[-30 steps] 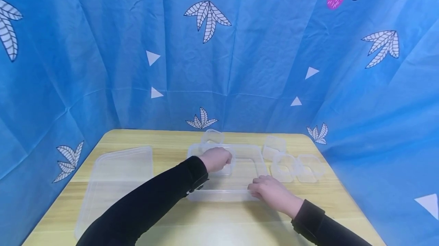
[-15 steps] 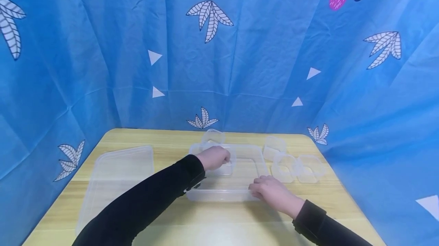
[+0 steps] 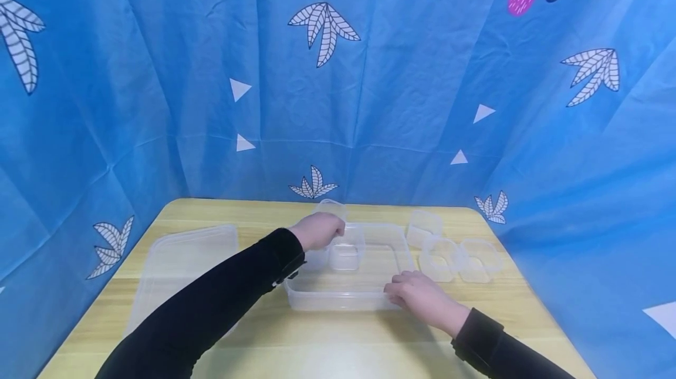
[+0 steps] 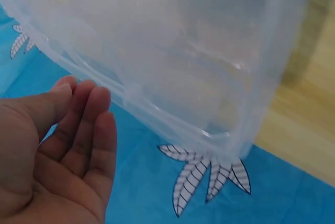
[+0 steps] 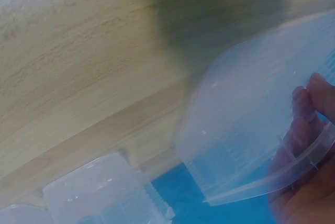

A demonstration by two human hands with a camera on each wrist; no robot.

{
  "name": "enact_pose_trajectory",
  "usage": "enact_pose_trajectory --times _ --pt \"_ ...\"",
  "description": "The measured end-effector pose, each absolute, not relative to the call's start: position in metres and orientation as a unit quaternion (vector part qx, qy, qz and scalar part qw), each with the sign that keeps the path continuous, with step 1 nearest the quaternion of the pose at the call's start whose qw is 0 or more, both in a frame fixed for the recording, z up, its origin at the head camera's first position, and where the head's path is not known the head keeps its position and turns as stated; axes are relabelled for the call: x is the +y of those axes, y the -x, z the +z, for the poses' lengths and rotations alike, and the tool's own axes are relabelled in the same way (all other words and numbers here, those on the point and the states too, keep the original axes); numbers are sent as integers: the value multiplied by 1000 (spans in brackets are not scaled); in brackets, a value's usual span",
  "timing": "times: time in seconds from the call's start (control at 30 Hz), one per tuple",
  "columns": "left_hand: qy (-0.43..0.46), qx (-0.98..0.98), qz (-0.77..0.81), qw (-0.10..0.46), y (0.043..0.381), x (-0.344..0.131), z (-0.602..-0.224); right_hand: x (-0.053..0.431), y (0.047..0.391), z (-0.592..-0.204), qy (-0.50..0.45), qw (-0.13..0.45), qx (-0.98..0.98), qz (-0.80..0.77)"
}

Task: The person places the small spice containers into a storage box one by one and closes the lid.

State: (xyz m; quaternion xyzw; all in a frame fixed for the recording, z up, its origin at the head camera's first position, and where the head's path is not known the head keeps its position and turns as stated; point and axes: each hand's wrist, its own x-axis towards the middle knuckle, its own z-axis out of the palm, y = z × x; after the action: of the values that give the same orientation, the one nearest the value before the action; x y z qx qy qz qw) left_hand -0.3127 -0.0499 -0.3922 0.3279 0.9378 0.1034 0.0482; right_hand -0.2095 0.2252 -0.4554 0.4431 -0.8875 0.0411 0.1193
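A large clear plastic box [image 3: 343, 301] stands on the table. My right hand [image 3: 422, 301] grips its rim at the front right corner; in the right wrist view the box wall [image 5: 251, 98] shows between fingers and thumb. Inside, toward the back left, sits a small clear container [image 3: 345, 257], with a second one [image 3: 317, 260] partly hidden beside it. Above the box's back left part is my left hand [image 3: 318, 231], holding nothing. In the left wrist view its fingers bend loosely, tips close to the box rim [image 4: 141, 106].
Several small clear containers, among them one at the back [image 3: 424, 227] and one farther right [image 3: 477, 261], stand to the right of the box. Another container [image 3: 333, 207] is behind it. A large translucent lid [image 3: 182, 267] lies on the left. A blue curtain [image 3: 296, 103] hangs behind the table [image 3: 338, 347].
My left hand has come off the small container in the box and moved left and slightly up. The right hand keeps its hold on the rim.
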Motion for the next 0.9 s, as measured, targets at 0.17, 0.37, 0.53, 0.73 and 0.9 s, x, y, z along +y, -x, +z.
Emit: enact_pose_trajectory --times 0.17,0.37,0.53,0.73,0.9 --pt "-314 944 100 14 323 -58 -389 226 210 -457 -440 123 -889 39" --pt "-302 949 86 -9 339 -66 -387 227 210 -456 -442 127 -887 42" --pt "-289 953 92 -9 351 -72 -387 226 209 -454 -441 123 -888 44" --pt "-288 954 79 -4 363 -75 -393 227 210 -455 -449 139 -882 44" --pt "-289 955 69 -1 370 -75 -400 228 211 -456 -452 140 -880 41"
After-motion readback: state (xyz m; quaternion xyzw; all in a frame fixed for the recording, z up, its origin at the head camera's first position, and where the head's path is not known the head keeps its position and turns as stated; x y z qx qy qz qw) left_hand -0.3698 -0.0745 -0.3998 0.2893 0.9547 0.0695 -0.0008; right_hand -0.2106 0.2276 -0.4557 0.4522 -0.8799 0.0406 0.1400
